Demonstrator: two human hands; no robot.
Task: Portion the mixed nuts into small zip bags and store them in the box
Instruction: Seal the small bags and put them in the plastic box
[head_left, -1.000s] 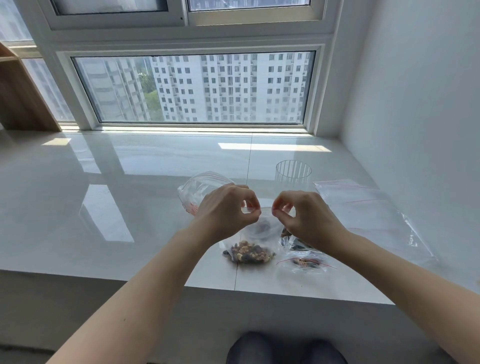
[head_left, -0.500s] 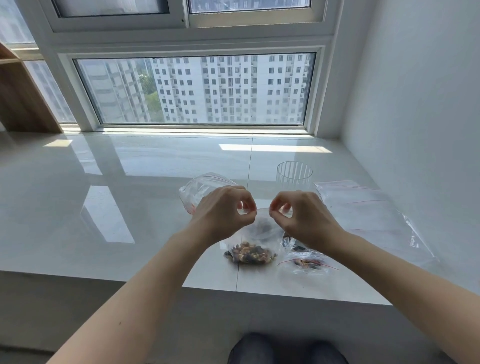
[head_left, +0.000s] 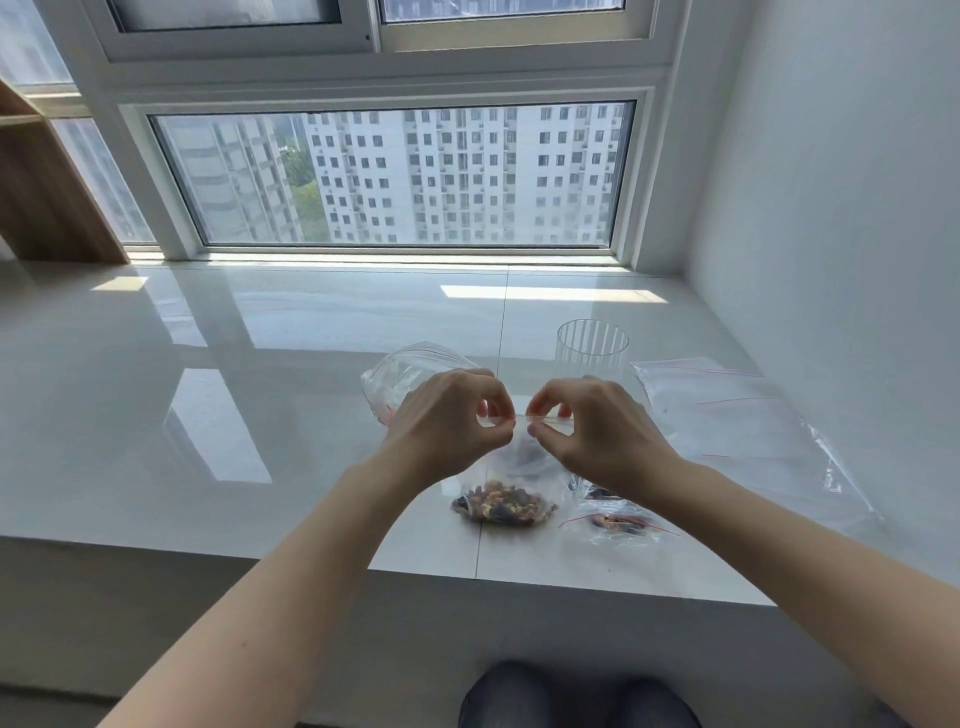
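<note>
A wide, glossy white worktop (head_left: 218, 395) runs from the window (head_left: 395, 176) to its front edge, with a white wall along its right edge. Near the right edge lies a flat stack of empty zip bags (head_left: 737, 415) with thin red seal lines. Toward the middle, behind the hands, a large clear bag (head_left: 400, 374) stands puffed open. A ribbed clear cup (head_left: 592, 343) stands upright between that bag and the stack, a little farther back.

Close to the front edge, right of centre, a small zip bag (head_left: 511, 478) stands upright with its bottom resting on the worktop, holding a layer of mixed nuts (head_left: 504, 506) at its base. The left hand (head_left: 449, 421) pinches the bag's top strip between thumb and curled fingers; the right hand (head_left: 597, 426) pinches the same strip just beside it, so that the two grips nearly meet over the seal. Just to the right of this bag, partly under the right wrist, a filled zip bag (head_left: 618, 522) lies flat on the worktop with a few nuts showing through.
</note>
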